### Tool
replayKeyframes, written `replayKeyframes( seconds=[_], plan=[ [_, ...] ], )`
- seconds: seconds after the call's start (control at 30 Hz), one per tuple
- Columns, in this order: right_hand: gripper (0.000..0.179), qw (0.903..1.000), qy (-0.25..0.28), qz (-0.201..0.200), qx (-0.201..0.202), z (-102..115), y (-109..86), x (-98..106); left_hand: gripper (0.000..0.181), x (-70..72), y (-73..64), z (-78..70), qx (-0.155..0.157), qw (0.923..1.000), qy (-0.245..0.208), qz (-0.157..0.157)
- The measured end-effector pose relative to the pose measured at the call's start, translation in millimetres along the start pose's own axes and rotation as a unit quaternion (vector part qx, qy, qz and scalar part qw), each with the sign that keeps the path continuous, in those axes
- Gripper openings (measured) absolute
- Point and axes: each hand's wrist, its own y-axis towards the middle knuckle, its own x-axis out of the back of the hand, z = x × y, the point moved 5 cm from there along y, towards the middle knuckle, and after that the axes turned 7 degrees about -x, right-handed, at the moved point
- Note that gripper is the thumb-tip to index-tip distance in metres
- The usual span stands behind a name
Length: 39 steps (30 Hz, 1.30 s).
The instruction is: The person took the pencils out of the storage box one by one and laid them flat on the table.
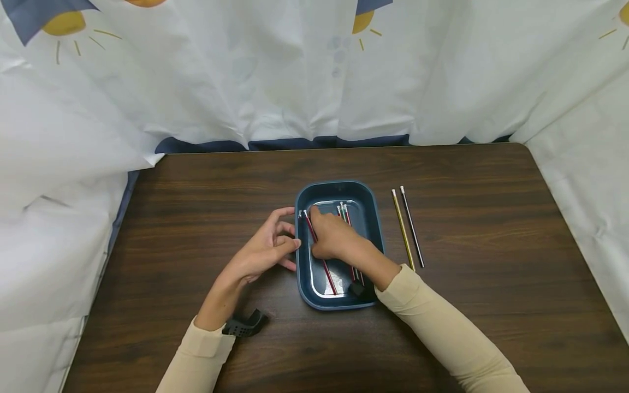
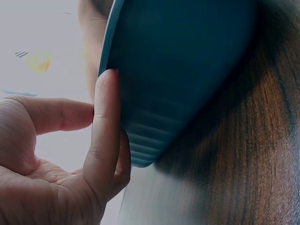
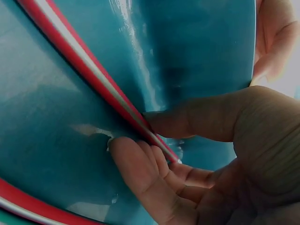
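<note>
A dark blue rectangular tray (image 1: pixel 361 195) stands on the table. My left hand (image 1: pixel 267 245) holds its left rim, thumb on one side and fingers against the outer wall in the left wrist view. Inside the tray, my right hand (image 1: pixel 334 234) pinches a red pencil (image 3: pixel 93 70) near its white-tipped end, between thumb and fingers. That pencil slants across the tray floor in the head view. Several other pencils (image 1: pixel 350 216) lie to the right of it, partly hidden under my right hand and wrist.
To the tray's right, a gold pencil (image 1: pixel 403 229) and a black pencil (image 1: pixel 413 229) lie side by side on the dark wooden table (image 1: pixel 481 218). White curtains (image 1: pixel 295 82) hang along the back and sides. A black strap (image 1: pixel 245 323) sits on my left wrist.
</note>
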Motion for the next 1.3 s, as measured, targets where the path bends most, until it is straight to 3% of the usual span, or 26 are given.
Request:
replayKeyframes(
  seconds=[0.2, 0.53, 1.03, 1.3],
  plan=[
    [0.076, 0.9996, 0.025, -0.008, -0.003, -4, -2.3, 4, 0.076, -1.1, -0.1, -0.2, 0.002, 1.0, -0.001, 0.003],
    [0.052, 0.9976, 0.056, -0.032, 0.024, -6, -6.6, 17, 0.078, 0.8, -2.7, 0.7, 0.006, 1.0, 0.002, 0.001],
    [0.053, 0.9875, 0.119, -0.071, 0.075, -7, -25.3, 42, 0.078, 0.5, -1.3, -1.1, 0.001, 1.0, 0.0, 0.0],
    [0.053, 0.9769, 0.159, -0.108, 0.093, -16, -35.6, 53, 0.078, -0.1, -2.1, 0.2, 0.005, 1.0, 0.002, -0.002]
  ],
)
